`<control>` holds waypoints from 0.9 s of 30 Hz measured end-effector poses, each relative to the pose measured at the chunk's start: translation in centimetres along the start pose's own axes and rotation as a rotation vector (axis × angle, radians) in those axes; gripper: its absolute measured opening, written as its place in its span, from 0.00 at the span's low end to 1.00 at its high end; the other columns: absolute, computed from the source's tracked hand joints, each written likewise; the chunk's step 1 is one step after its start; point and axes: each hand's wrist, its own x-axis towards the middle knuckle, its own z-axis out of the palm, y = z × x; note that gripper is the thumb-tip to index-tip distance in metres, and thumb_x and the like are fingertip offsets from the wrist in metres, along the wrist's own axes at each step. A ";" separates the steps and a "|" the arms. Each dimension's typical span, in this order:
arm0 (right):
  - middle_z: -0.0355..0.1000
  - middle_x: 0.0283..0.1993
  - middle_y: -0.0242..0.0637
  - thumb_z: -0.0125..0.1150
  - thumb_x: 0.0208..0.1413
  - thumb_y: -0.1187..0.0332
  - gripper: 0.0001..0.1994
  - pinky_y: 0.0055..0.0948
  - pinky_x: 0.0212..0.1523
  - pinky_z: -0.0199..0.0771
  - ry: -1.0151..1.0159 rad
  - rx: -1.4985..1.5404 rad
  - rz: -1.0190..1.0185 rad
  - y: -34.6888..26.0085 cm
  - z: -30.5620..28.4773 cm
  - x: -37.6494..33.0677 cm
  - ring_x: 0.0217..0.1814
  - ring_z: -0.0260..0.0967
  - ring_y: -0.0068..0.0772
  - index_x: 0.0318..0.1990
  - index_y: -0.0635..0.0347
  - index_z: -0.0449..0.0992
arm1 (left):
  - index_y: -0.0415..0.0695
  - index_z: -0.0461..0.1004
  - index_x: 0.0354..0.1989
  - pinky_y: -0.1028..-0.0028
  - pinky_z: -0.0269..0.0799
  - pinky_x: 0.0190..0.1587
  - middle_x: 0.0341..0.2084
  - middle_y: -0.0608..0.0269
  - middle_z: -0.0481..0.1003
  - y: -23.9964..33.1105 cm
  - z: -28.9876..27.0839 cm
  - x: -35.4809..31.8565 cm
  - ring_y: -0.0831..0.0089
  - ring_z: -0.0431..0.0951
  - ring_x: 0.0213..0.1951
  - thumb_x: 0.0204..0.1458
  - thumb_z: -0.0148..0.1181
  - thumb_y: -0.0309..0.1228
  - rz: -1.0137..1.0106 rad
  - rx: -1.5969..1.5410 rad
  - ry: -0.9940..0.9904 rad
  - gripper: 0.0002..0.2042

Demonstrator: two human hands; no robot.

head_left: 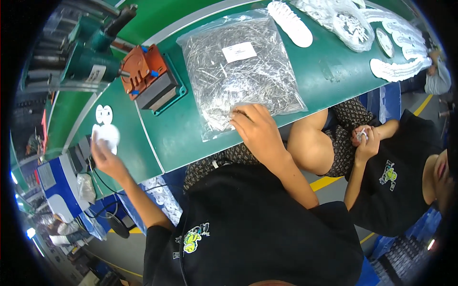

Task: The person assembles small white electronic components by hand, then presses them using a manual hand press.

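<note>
A clear plastic bag (238, 76) full of thin silver metal pins lies flat on the green table, with a white label on top. My right hand (257, 128) is at the bag's near edge, its fingers curled together over the pins; what lies between the fingertips is hidden. On the left, my left hand (109, 157) reaches over the table with fingers stretched out, beside a flat white round piece (109, 135). A smaller pair of white round pieces (104, 114) lies just beyond it. Whether my left fingertips touch the white piece I cannot tell.
An orange and black fixture (150, 78) stands on a green base, next to a green machine (90, 66). Stacked white pieces (291, 24) and a bag of white parts (353, 31) lie at the back right. A co-worker (396, 176) sits close on my right, holding something white.
</note>
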 end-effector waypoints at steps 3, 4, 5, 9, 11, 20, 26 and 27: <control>0.71 0.43 0.37 0.62 0.48 0.76 0.07 0.38 0.48 0.69 -0.018 -0.019 0.002 -0.1 0.3 0.5 0.45 0.69 0.41 0.37 0.63 0.77 | 0.38 0.73 0.57 0.76 0.71 0.46 0.49 0.60 0.77 2.6 1.4 -6.6 0.74 0.75 0.43 0.64 0.52 0.31 -0.137 -0.139 -0.158 0.17; 0.71 0.42 0.38 0.59 0.47 0.77 0.07 0.38 0.49 0.69 -0.021 -0.040 0.003 -0.2 0.4 0.5 0.46 0.69 0.41 0.36 0.63 0.76 | 0.37 0.74 0.56 0.78 0.70 0.44 0.45 0.61 0.78 4.0 2.1 -8.1 0.77 0.75 0.40 0.63 0.53 0.31 -0.261 -0.249 -0.184 0.16; 0.71 0.42 0.38 0.59 0.47 0.77 0.07 0.38 0.49 0.69 -0.036 -0.041 -0.007 -0.2 0.5 0.6 0.46 0.69 0.41 0.36 0.63 0.76 | 0.36 0.73 0.56 0.80 0.68 0.41 0.42 0.62 0.78 4.1 2.2 -9.4 0.82 0.73 0.37 0.63 0.54 0.29 -0.364 -0.339 -0.255 0.16; 0.70 0.42 0.38 0.60 0.47 0.77 0.09 0.38 0.48 0.68 -0.005 -0.061 -0.033 0.0 1.2 0.3 0.46 0.69 0.42 0.38 0.62 0.76 | 0.36 0.72 0.58 0.83 0.66 0.40 0.40 0.62 0.77 5.6 2.7 -11.0 0.84 0.72 0.38 0.62 0.55 0.26 -0.406 -0.406 -0.385 0.16; 0.70 0.42 0.38 0.61 0.47 0.77 0.10 0.38 0.48 0.68 0.009 -0.076 -0.051 0.0 1.4 0.1 0.45 0.69 0.42 0.39 0.61 0.76 | 0.36 0.71 0.59 0.84 0.66 0.40 0.40 0.61 0.77 6.6 3.1 -11.0 0.84 0.73 0.38 0.62 0.55 0.25 -0.411 -0.413 -0.411 0.17; 0.73 0.44 0.39 0.64 0.49 0.78 0.11 0.37 0.45 0.69 0.163 -0.062 -0.032 -0.9 0.6 -1.3 0.46 0.69 0.44 0.42 0.61 0.76 | 0.35 0.51 0.71 0.69 0.73 0.54 0.61 0.47 0.66 8.3 3.6 -10.1 0.65 0.74 0.56 0.57 0.55 0.15 -0.472 -0.742 -0.882 0.32; 0.75 0.40 0.41 0.56 0.64 0.75 0.12 0.21 0.35 0.65 0.144 1.453 0.785 -2.3 -1.9 -2.0 0.36 0.67 0.20 0.53 0.69 0.71 | 0.36 0.55 0.69 0.79 0.79 0.32 0.60 0.45 0.67 7.4 4.0 -9.0 0.69 0.79 0.48 0.54 0.58 0.14 -0.485 -0.609 -0.888 0.33; 0.75 0.40 0.41 0.56 0.64 0.75 0.12 0.21 0.35 0.65 0.157 1.445 0.791 -2.1 -2.0 -2.0 0.36 0.67 0.20 0.53 0.69 0.71 | 0.36 0.55 0.69 0.79 0.79 0.32 0.60 0.45 0.67 7.4 4.1 -9.0 0.69 0.79 0.48 0.54 0.58 0.14 -0.486 -0.614 -0.903 0.33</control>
